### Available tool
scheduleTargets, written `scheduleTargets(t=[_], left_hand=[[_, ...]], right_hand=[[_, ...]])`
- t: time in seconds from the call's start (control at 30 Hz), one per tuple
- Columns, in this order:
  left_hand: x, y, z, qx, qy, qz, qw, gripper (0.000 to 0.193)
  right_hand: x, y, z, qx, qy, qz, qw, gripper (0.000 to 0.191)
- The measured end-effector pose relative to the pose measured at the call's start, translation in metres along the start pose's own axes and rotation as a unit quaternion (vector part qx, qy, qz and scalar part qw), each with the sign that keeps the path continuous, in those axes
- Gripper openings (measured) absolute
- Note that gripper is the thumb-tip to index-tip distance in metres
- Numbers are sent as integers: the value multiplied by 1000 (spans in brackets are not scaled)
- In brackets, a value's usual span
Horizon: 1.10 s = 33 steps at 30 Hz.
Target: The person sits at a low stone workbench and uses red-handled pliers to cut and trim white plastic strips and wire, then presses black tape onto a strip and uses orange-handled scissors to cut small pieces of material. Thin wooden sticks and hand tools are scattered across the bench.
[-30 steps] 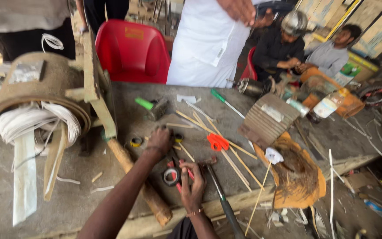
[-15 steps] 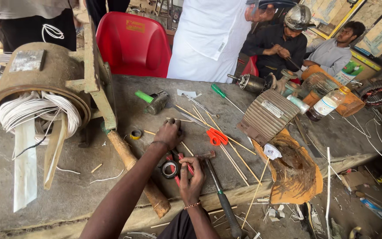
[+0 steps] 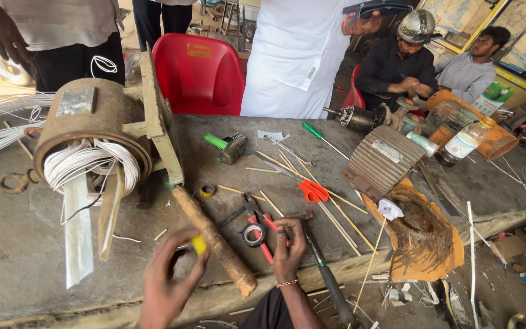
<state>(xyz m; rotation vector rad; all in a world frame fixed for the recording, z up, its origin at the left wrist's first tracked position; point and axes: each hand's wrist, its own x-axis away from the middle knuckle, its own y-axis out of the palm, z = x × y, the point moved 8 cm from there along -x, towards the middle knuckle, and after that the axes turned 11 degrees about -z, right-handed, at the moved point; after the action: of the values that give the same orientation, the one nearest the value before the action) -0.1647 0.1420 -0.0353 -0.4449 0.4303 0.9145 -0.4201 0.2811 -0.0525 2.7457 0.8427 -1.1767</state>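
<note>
My left hand (image 3: 164,281) is low at the table's front edge and pinches a small yellow piece (image 3: 199,245) between thumb and fingers. It is just left of a wooden handle (image 3: 213,239) that lies slanted on the table. My right hand (image 3: 288,248) is curled beside a small tape roll (image 3: 254,234). Its fingertips touch the red-handled pliers (image 3: 264,239); whether they grip them is unclear. A hammer (image 3: 322,274) lies just right of this hand.
A motor stator with white wire coils (image 3: 86,152) stands at the left. Orange scissors (image 3: 313,191), thin sticks (image 3: 312,183), a green-handled screwdriver (image 3: 319,135) and a ribbed motor casing (image 3: 382,161) lie on the concrete table (image 3: 19,256). People stand and sit behind, by a red chair (image 3: 199,73).
My left hand has drawn back from the tape roll to the front left and now holds the yellow piece. My right hand stays by the pliers.
</note>
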Motion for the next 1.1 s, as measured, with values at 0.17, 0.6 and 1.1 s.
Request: scheduleTargets(t=[0.17,0.6,1.1], left_hand=[[60,-7,-72,-66,10,23,997,48],[99,21,-81,-51,-15,-68,996,42],[85,-10,-60,106,-21,-174,979,42]], right_hand=[[51,15,-43,-28,18,-3,999,18],[148,105,-1,-201,256,-349,879,28],[133,104,-55,-259,149,-345,890,17]])
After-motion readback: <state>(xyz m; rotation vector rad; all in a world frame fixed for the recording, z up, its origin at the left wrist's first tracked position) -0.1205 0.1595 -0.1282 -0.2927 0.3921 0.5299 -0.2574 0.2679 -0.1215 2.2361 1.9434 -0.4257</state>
